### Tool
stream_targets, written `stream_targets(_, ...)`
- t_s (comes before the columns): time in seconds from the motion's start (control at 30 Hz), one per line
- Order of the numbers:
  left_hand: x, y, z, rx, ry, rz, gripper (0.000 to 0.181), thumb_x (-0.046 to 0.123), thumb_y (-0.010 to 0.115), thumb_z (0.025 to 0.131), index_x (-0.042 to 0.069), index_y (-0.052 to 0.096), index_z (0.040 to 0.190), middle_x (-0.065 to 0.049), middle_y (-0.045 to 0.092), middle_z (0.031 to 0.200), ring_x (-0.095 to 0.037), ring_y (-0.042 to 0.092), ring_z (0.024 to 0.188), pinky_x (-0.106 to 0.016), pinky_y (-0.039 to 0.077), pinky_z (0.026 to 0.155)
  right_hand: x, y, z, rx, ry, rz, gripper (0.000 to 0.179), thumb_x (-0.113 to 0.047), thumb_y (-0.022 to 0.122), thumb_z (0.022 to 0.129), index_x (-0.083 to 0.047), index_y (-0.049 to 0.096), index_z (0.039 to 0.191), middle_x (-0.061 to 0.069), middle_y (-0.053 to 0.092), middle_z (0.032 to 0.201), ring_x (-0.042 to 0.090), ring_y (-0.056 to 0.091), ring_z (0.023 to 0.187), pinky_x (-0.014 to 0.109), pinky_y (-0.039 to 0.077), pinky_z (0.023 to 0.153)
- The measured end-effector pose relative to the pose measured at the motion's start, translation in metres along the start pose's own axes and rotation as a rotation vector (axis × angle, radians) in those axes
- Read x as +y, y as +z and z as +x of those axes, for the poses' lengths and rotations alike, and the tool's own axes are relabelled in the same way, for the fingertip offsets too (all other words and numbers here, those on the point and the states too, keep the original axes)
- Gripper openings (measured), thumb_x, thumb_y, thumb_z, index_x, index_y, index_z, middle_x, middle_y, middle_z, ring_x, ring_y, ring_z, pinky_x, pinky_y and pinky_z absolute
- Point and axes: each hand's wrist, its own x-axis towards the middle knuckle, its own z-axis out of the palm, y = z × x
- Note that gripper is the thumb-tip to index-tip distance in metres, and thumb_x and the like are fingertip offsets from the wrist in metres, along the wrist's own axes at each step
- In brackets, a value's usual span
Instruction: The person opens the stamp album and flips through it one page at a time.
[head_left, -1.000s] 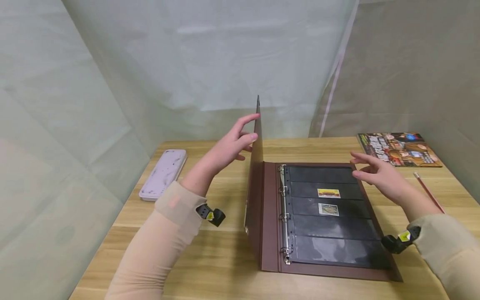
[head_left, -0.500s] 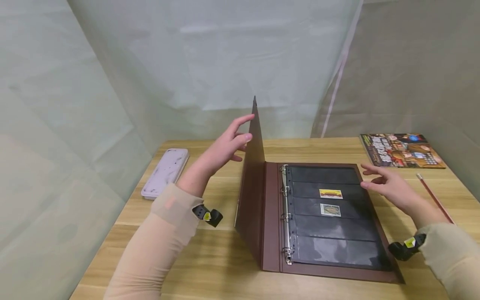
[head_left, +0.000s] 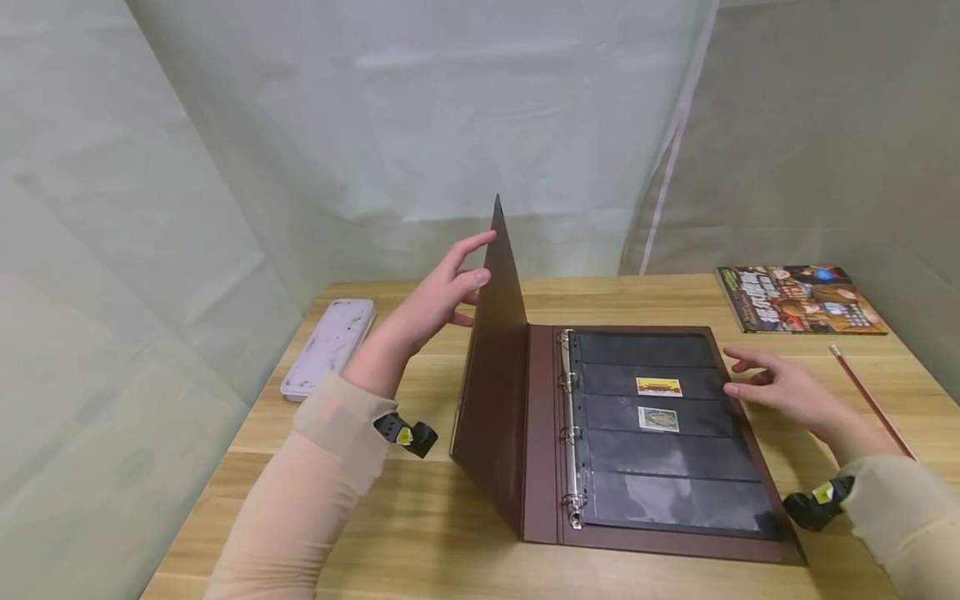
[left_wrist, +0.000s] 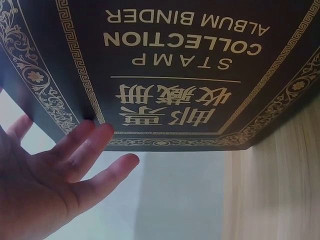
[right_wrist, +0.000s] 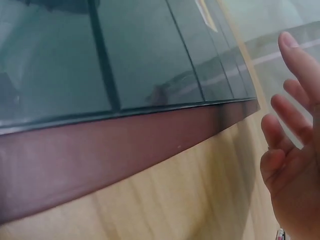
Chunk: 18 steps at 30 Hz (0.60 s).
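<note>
A brown stamp album binder (head_left: 542,433) lies on the table with its front cover (head_left: 497,367) tilted up to the left. Gold lettering and ornamental borders decorate the cover's outer face (left_wrist: 175,60). My left hand (head_left: 435,304) touches that outer side near the far edge with its fingers, the thumb apart from the cover in the left wrist view. Over the rings, a black pocket page (head_left: 667,454) holds a yellow stamp (head_left: 659,387) and a greenish stamp (head_left: 657,419). My right hand (head_left: 787,387) hovers by the binder's right edge, fingers loosely bent and holding nothing.
A pale purple pencil case (head_left: 330,346) rests on the left of the wooden table (head_left: 420,517). At the far right is a colourful magazine (head_left: 802,300), with a red pencil (head_left: 873,400) nearer me, beside my right wrist.
The cover has swung from nearly upright to further left, my left hand moving along with it. My right hand has shifted slightly right and nearer to me.
</note>
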Motion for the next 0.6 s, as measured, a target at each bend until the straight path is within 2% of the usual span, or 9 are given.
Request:
stream_targets(0.13,-0.001,-0.003,-0.002,0.002,0.002,0.007,0.055,0.036,0.044,0.096,0.038,0.024,0.147,-0.013,0.036,0.140,-0.034,0.052,0.106,-0.049,0.048,0.080,0.003,0.003,0.001,-0.023,-0.001,-0.017,0.067,-0.025,0.065,0.089,0.006,0.036,0.140,0.029,0.050,0.120,0.038,0.056,0.101,0.026,0.046,0.070)
stream_targets(0.27,-0.001,-0.006,-0.005,0.005,-0.001,0.015,0.055,0.036,0.044,0.096,0.038,0.025,0.147,-0.013,0.036,0.141,-0.033,0.053,0.104,-0.048,0.048,0.079,0.006,0.006,0.001,-0.034,-0.004,-0.022,0.067,-0.025,0.066,0.088,0.007,0.036,0.139,0.028,0.050,0.119,0.042,0.054,0.103,0.031,0.045,0.073)
stream_targets(0.5,-0.005,-0.015,-0.010,0.025,-0.018,0.025,0.054,0.035,0.045,0.096,0.040,0.027,0.146,-0.007,0.032,0.145,-0.032,0.052,0.104,-0.047,0.048,0.079,0.008,0.010,0.001,-0.024,-0.020,-0.051,0.068,-0.026,0.068,0.087,0.007,0.039,0.138,0.026,0.050,0.117,0.036,0.054,0.098,0.031,0.044,0.072)
stream_targets(0.6,-0.007,-0.021,-0.013,0.038,-0.031,0.041,0.053,0.037,0.046,0.096,0.042,0.028,0.146,-0.008,0.038,0.139,-0.030,0.052,0.101,-0.046,0.048,0.078,0.009,0.011,0.001,-0.021,-0.018,-0.068,0.068,-0.027,0.068,0.087,0.007,0.039,0.138,0.024,0.051,0.115,0.031,0.053,0.096,0.030,0.042,0.071)
